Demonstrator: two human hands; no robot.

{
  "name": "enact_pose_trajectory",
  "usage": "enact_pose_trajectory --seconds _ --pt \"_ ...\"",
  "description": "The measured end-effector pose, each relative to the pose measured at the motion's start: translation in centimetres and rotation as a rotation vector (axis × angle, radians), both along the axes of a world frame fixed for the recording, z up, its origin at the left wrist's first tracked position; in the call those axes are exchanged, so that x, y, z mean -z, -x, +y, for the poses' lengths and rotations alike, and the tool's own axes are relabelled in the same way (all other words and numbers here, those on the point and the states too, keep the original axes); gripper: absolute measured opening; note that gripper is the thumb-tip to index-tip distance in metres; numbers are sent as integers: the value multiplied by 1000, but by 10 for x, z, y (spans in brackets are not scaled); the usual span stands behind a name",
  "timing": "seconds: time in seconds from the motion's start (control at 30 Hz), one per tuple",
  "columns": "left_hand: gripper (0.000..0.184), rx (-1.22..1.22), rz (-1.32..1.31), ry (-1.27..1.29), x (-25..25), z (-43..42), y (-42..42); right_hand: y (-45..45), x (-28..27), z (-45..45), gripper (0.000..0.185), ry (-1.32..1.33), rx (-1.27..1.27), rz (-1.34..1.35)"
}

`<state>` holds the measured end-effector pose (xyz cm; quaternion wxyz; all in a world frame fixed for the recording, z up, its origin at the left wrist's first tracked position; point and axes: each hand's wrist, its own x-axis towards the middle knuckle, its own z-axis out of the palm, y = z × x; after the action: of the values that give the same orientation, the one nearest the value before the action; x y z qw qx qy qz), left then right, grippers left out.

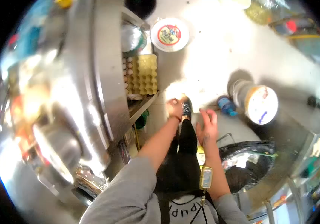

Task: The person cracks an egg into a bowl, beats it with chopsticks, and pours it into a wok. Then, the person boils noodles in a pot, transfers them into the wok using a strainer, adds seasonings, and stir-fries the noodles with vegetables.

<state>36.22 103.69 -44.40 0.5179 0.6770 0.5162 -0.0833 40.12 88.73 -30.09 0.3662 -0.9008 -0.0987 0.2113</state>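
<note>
Left hand (pixel 174 108) is hovering, grip unclear. Right hand (pixel 207 127) is hanging splayed; bottle (pixel 225 104) and bucket (pixel 256 101) are occupying its two o'clock.

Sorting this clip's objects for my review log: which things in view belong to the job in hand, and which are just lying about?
Possibly part of the job, judged only by nearness; I can't make out anything held:
yellow egg tray, near the left hand
blue bottle, near the right hand

Apparently lying about:
red-labelled white tub
white bucket
black bin bag
</note>
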Motion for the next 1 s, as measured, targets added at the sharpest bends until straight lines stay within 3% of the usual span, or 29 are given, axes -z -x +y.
enact_pose_trajectory --seconds 0.03,0.13,0.2,0.27,0.3,0.4,0.5,0.57,0.63,0.7,0.77,0.8,0.9,0.93,1.0 --pt "33 -14 -166 128 -47 -27 6 -17 -28 0 57 129 -162 -32" --pt "27 -31 -502 375 -174 -56 36 -37 -104 10 56 55 -576 -98" --pt "30 34 -525 375 -232 -38 62 -24 -142 14 54 -54 -721 27" --pt "27 -31 -549 483 -304 -5 75 -15 -196 46 49 -146 -755 6" --pt "24 -73 -691 440 -322 7 87 -11 -216 67 49 -238 -721 -7" --pt "23 -378 -746 553 -401 46 128 -6 -275 143 50 -508 -667 -127" --pt "21 -531 -683 227 -409 72 188 2 -342 225 49 -686 -743 -473" --pt "19 -571 -550 -141 -406 102 225 11 -354 252 50 -597 -890 -622" --pt "16 -594 -265 -480 -418 141 248 21 -343 271 50 -219 -1096 -562" --pt "18 -448 -143 -788 -385 178 272 34 -358 273 49 -237 -1059 -583" --pt "22 -383 -58 -596 -379 197 272 41 -374 277 48 -323 -1008 -672" --pt "21 -368 -8 -625 -366 202 271 45 -381 276 48 -361 -977 -713" --pt "19 -435 60 -520 -379 212 265 47 -360 271 42 -110 -1096 -696" --pt "20 -483 49 -522 -367 213 266 44 -343 268 42 -172 -1128 -730" --pt "21 -575 6 -499 -358 216 268 51 -361 274 42 -274 -1066 -724"
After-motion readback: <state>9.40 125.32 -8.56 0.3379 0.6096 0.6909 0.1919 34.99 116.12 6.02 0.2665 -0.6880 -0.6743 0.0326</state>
